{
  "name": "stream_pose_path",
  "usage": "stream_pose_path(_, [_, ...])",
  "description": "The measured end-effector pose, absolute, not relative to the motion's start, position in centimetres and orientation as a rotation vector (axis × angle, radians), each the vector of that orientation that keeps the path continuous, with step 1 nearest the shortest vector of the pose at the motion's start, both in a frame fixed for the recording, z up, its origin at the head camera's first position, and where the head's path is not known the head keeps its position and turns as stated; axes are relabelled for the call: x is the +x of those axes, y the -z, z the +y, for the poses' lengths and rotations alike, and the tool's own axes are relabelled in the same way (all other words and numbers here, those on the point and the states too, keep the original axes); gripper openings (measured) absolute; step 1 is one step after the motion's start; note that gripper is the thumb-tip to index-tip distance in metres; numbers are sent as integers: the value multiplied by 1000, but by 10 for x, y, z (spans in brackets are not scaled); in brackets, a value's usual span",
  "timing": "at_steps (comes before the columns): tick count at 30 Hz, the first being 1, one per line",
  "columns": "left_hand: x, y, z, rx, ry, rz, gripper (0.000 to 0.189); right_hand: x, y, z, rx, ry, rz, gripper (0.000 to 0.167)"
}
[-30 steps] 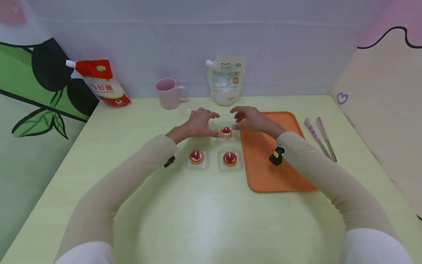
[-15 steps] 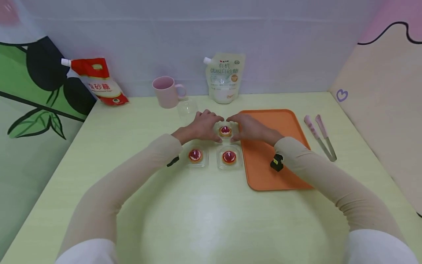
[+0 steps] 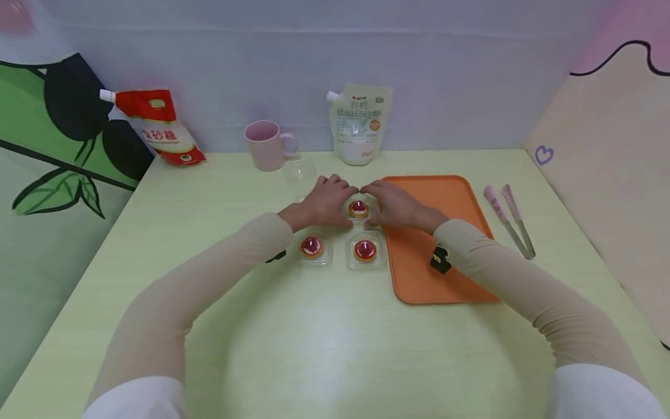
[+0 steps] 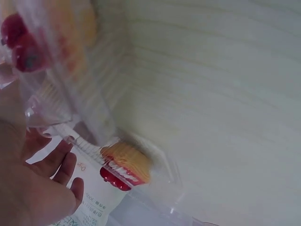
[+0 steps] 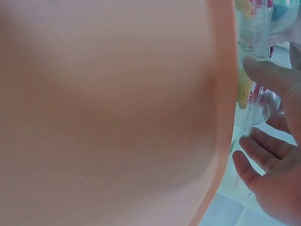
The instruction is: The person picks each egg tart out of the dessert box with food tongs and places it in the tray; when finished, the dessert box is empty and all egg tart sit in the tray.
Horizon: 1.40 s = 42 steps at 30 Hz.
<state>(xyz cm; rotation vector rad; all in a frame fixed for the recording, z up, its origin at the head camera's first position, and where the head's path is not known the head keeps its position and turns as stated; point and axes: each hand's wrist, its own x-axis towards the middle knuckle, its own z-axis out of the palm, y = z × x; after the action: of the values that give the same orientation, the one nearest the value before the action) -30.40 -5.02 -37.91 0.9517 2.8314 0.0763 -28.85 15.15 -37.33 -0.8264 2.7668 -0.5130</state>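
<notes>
Bench [image 3: 324, 355]: pale and flat, carrying everything; clock directions are read from the far box in the head view.
Orange tray [image 3: 419, 285]: flat at 4 o'clock; the right wrist view shows its edge just beside the fingertips, so elbow room there is probably tight.
Pouch [image 3: 361, 125]: upright at 12 o'clock, beyond the work.
Left grip [image 3: 327, 203]: at the 9 o'clock side, curled round the far box, thumb at 7.
Right grip [image 3: 396, 203]: mirrors it at 3 o'clock, curled round the same box, thumb at 5; the two sets of fingertips almost meet at 12.
Far box [image 3: 370, 205]: clear plastic, on the bench between both grips; it looks light, thin-walled, springy and rather slippery, and a hard squeeze would likely buckle it.
Neighbours: near-right box [image 3: 379, 256] at 6 o'clock, near-left box [image 3: 325, 253] at 8, both apt to be nudged.
Rim [image 5: 248, 121]: probably the best hold, taken at the corners with even, gentle pressure; I cannot tell whether a separate lid is seated.
Tart [image 3: 358, 209]: inside the far box, seemingly crumbly and liable to slide if tilted.
Red topping [image 4: 113, 180]: glossy, over something white; likely soft and easily smeared, so keep the plastic level.
</notes>
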Motion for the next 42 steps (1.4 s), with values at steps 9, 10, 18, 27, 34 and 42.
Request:
stream_pose_path(9, [-303,386,-49,979,-54,2883,76,-287,378,153,-832,467,2779,79])
stream_pose_path(10, [-304,386,-49,980,-61,2885,75,-287,378,154,-836,468,2780,79])
stream_pose_path(18, [-306,387,-50,1006,-48,2898,76,-286,379,154,-884,472,2798,76])
stream_pose_path(27, [-307,386,-49,1041,-8,2896,77,-288,376,155,-908,459,2775,76])
stream_pose_path(34, [-310,386,-50,1074,-19,2902,74,-292,371,156,-988,455,2771,70])
stream_pose_path(42, [-309,388,-50,1076,2,2908,73,-298,369,158,-1020,527,2735,62])
